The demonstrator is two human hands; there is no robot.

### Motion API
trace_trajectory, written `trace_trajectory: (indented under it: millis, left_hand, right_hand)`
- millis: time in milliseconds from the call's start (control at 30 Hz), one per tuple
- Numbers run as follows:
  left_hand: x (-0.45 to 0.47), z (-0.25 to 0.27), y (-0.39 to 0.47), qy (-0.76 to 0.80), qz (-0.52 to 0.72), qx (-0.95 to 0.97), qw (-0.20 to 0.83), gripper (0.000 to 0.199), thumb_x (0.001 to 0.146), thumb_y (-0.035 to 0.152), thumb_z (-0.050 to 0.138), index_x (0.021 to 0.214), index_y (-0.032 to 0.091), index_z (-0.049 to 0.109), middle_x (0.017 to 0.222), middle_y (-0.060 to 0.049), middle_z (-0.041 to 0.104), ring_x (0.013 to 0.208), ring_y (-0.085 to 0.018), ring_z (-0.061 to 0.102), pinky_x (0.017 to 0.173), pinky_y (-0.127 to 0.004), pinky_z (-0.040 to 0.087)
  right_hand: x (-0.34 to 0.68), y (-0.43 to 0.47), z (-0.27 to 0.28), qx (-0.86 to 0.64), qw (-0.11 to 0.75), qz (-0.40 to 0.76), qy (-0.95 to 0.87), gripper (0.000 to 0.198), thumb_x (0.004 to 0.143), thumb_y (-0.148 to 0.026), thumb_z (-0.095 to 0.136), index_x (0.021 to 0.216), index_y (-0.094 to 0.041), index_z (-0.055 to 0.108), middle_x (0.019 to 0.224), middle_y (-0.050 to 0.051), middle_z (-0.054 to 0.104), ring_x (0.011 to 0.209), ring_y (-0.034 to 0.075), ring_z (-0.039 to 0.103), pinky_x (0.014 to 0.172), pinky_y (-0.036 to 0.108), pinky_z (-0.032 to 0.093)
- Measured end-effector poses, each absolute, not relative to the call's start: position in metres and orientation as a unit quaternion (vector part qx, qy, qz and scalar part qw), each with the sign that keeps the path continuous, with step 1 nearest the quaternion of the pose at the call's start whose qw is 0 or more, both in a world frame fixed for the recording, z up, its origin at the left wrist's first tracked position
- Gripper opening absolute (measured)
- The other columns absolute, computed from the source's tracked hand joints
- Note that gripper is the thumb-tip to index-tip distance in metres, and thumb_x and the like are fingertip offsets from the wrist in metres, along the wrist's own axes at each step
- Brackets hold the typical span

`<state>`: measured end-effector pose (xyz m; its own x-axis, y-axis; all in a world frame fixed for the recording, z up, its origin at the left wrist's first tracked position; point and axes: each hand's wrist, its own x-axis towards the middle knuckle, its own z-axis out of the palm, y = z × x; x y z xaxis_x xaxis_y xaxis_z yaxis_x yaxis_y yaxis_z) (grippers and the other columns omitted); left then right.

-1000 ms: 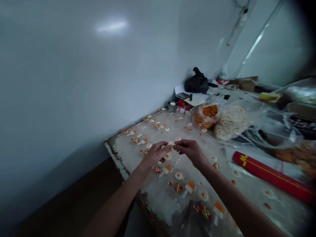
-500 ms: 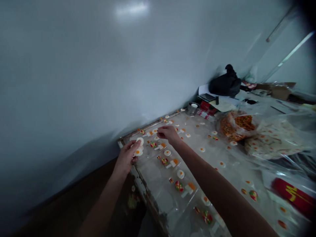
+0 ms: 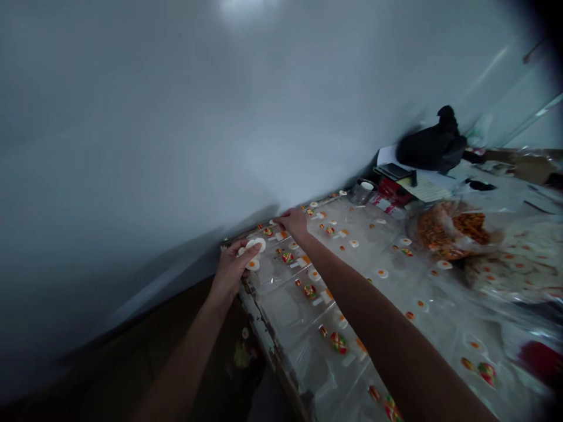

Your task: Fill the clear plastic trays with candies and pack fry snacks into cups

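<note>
My left hand (image 3: 235,264) grips a small bunch of flat white fried-egg-shaped pieces (image 3: 252,265) with orange yolks, over the table's near left corner. My right hand (image 3: 291,223) reaches to the table's far edge by the wall. Its fingertips are closed on another fried-egg-shaped piece (image 3: 272,223), partly covered by the fingers. Below it on the clear plastic sheeting lie a red-and-green round piece (image 3: 268,232) and a white-and-orange piece (image 3: 281,235). Similar groups run down the table in rows, such as a red-and-green piece (image 3: 310,291) beside a small hot-dog-like piece (image 3: 298,282).
A worn-edged table (image 3: 281,316) stands against a pale wall (image 3: 176,129). Towards the right are a grey tape roll (image 3: 363,192), a black bag (image 3: 433,146), papers, a plastic bag of orange-brown pieces (image 3: 435,231) and a bag of egg-shaped pieces (image 3: 519,261).
My right hand has moved away towards the wall edge with the fried-egg-shaped piece at its fingertips. My left hand still holds its bunch. The view has turned slightly left.
</note>
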<state>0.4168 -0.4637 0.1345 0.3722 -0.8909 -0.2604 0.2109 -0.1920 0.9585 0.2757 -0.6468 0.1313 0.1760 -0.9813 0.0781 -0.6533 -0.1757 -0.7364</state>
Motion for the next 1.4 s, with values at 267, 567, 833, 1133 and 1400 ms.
trace_trajectory:
  millis: [267,567,833,1133,1400]
  left_hand:
    - [0.399,0.14,-0.481,-0.298,-0.504,0.584,0.562,0.052,0.058,0.055,0.088,0.09,0.018,0.071,0.074,0.0,0.066,0.057,-0.011,0.054,0.047,-0.02,0.032]
    - [0.397,0.137,-0.498,-0.247,-0.56,0.529,0.588,0.029,0.058,0.033,0.084,0.073,0.015,0.067,0.061,0.002,0.055,0.048,-0.006,0.038,0.042,-0.018,0.018]
    - [0.409,0.134,-0.468,-0.275,-0.565,0.554,0.546,0.044,0.057,0.042,0.088,0.087,0.014,0.072,0.07,0.0,0.064,0.049,-0.007,0.044,0.039,-0.017,0.021]
    - [0.385,0.141,-0.433,-0.289,-0.581,0.567,0.508,0.043,0.06,0.045,0.088,0.083,0.015,0.067,0.074,-0.003,0.069,0.055,-0.008,0.052,0.04,-0.015,0.025]
    - [0.341,0.148,-0.432,-0.292,-0.617,0.58,0.445,0.047,0.055,0.044,0.088,0.089,0.019,0.068,0.076,0.001,0.069,0.055,-0.009,0.053,0.043,-0.016,0.032]
  right_hand:
    - [0.24,-0.589,0.158,-0.683,0.614,-0.238,0.316,0.032,0.072,-0.039,0.08,0.093,-0.015,0.078,0.072,0.0,0.07,0.062,0.01,0.059,0.057,0.02,0.043]
    - [0.194,-0.617,0.171,-0.504,0.569,-0.342,0.552,0.015,0.067,-0.01,0.08,0.076,-0.016,0.069,0.062,0.0,0.068,0.055,0.01,0.062,0.051,0.017,0.049]
    - [0.157,-0.581,0.157,-0.474,0.541,-0.413,0.558,0.017,0.067,-0.016,0.079,0.082,-0.016,0.071,0.065,0.0,0.068,0.056,0.01,0.063,0.053,0.017,0.049]
    - [0.039,-0.492,0.166,-0.468,0.463,-0.436,0.614,0.033,0.063,-0.031,0.08,0.093,-0.015,0.077,0.074,0.001,0.07,0.063,0.01,0.062,0.055,0.019,0.042]
    - [-0.095,-0.39,0.151,-0.262,0.351,-0.578,0.688,0.036,0.056,-0.032,0.084,0.088,-0.017,0.076,0.066,0.001,0.064,0.056,0.011,0.055,0.047,0.022,0.039]
